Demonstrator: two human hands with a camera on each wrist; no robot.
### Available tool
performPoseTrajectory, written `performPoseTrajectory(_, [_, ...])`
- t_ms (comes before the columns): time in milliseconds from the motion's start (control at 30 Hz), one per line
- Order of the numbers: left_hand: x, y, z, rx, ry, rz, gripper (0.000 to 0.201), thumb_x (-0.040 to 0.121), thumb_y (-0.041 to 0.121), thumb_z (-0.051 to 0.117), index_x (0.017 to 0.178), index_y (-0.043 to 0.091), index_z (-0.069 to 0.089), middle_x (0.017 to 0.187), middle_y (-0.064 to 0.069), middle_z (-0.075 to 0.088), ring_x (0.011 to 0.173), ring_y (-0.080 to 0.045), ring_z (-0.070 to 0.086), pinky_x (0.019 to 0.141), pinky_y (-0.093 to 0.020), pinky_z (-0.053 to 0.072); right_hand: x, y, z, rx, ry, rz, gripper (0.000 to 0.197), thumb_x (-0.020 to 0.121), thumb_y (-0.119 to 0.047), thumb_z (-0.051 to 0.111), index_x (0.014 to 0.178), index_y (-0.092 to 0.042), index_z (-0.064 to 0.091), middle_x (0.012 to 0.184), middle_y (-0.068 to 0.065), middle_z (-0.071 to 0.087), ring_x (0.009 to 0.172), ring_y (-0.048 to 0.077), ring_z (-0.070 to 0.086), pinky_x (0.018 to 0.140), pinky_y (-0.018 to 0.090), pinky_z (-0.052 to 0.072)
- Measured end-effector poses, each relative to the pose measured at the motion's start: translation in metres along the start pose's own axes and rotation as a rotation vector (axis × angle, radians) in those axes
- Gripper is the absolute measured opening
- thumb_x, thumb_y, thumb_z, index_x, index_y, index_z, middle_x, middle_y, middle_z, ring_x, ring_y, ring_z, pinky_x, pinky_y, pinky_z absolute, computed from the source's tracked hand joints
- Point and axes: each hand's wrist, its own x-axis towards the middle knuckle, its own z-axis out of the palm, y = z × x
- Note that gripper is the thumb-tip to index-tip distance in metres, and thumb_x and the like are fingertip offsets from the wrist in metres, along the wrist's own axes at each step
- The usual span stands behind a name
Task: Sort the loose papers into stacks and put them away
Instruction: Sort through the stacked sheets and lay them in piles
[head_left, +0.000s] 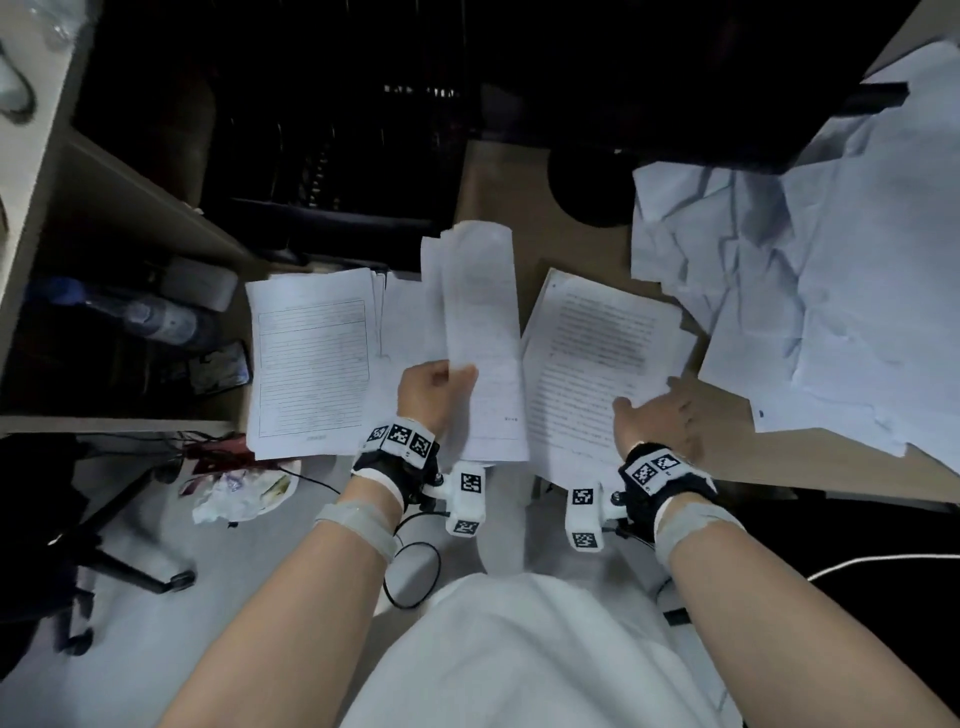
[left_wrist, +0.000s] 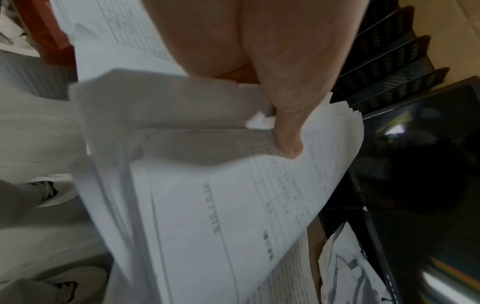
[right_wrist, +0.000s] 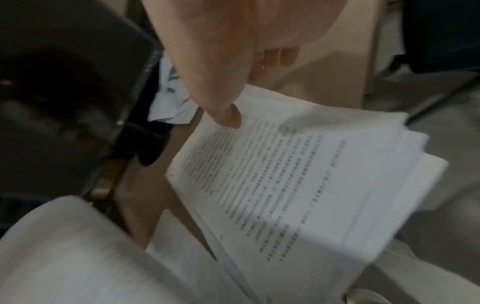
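1. Plastic bottle: lies on its side in the open shelf at the far left, beside a dark phone.
2. Crumpled wrapper litter: on the floor below the worktop's near-left corner.
3. Black mesh file tray: stands at the worktop's back-left edge; the left wrist view shows its tiers.
4. Lined-form stack: flat at the near-left of the worktop, sheets roughly squared, a few edges fanned at its right side.
5. Left hand: thumb and curled fingers pinch a sheaf of form sheets at its near edge; the sheaf is lifted and bowed, between the two flat stacks. The left wrist view shows the thumb pressed on the top sheet.
6. Text-page stack: flat near the worktop's front edge, turned slightly clockwise, lower sheets poking out.
7. Right hand: spread, fingers straight, resting on the stack's near-right corner; the right wrist view shows the thumb over the printed page.
8. Loose paper heap: unsorted, creased, overlapping, covering the worktop's right side up to the right edge.
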Motion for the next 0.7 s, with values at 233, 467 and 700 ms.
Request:
performPoseTrajectory(233, [0.002,0.007,0.014,0.047,0.086,0.034,0.023,0.07,0.036,0.088,0.082,0.022,0.073,0.079,0.007,0.075,0.067,-0.001,0.069,0.059,-0.016,0.055,-0.025,-0.074,-0.011,0.491,-0.652,-0.456,0.061,0.085,-0.027,0.078,0.138,-0.015,0.05,0.126,0.002,0.062,0.106,0.014,0.064,0.08,0.023,0.053])
performPoseTrajectory(467, [-0.001,0.005,-0.001,0.007,0.173,0.075,0.045,0.087,0.05,0.069,0.06,0.015,0.058,0.05,0.007,0.05,0.048,-0.007,0.042,0.051,-0.019,0.035,-0.028,-0.081,0.007,0.387,-0.636,-0.47,0.035,0.085,-0.027,0.077,0.113,-0.011,0.063,0.11,0.006,0.072,0.096,0.022,0.07,0.088,0.048,0.058])
performPoseTrajectory(700, [0.0,-0.021,-0.042,-0.116,0.093,-0.017,0.034,0.079,0.025,0.082,0.105,0.006,0.073,0.1,-0.004,0.075,0.096,-0.022,0.071,0.093,-0.038,0.055,-0.055,-0.096,0.023,0.408,-0.689,-0.403,0.019,0.097,-0.019,0.06,0.102,-0.003,0.07,0.102,0.014,0.073,0.098,0.035,0.069,0.091,0.047,0.057])
